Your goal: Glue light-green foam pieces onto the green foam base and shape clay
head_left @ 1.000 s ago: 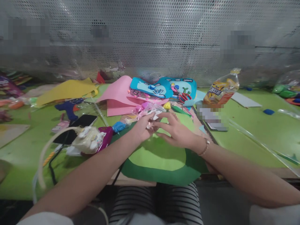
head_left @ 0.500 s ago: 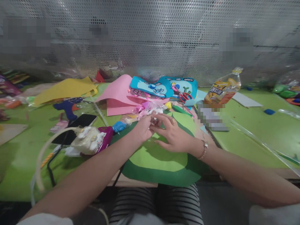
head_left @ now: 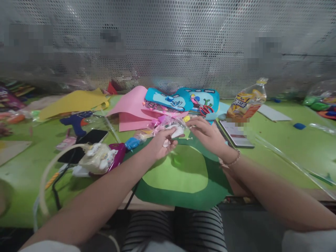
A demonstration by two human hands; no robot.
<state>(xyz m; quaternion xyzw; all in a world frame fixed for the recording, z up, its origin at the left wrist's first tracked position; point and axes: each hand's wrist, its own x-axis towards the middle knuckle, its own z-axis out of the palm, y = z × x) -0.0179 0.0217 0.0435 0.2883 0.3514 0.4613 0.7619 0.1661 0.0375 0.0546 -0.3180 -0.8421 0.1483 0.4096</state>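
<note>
My left hand (head_left: 164,143) is closed on a soft white lump in clear wrap (head_left: 177,131), which looks like modelling clay. A smaller white bit (head_left: 166,142) shows between its lower fingers. To the right, my right hand (head_left: 206,134) has its fingers bent together by the edge of the clear wrap; what is in the fingertips, if anything, is hidden. Below both hands lies a rounded dark green sheet (head_left: 181,201) with a light green shape (head_left: 181,175) on it. Pink and clear wrapped lumps (head_left: 157,123) sit just beyond my left hand.
Blue decorated cut-outs (head_left: 181,99) and red scissors (head_left: 206,110) lie at the back. Left are a blue glue gun (head_left: 75,122), black phone (head_left: 91,138) and a cream charger with cable (head_left: 97,159). A plastic bottle (head_left: 246,101) and lit phone (head_left: 236,133) are right.
My right hand has moved away to the right from my left hand, uncovering the white lump. The green sheet has turned or shifted slightly, and the light green shape's upper part no longer shows.
</note>
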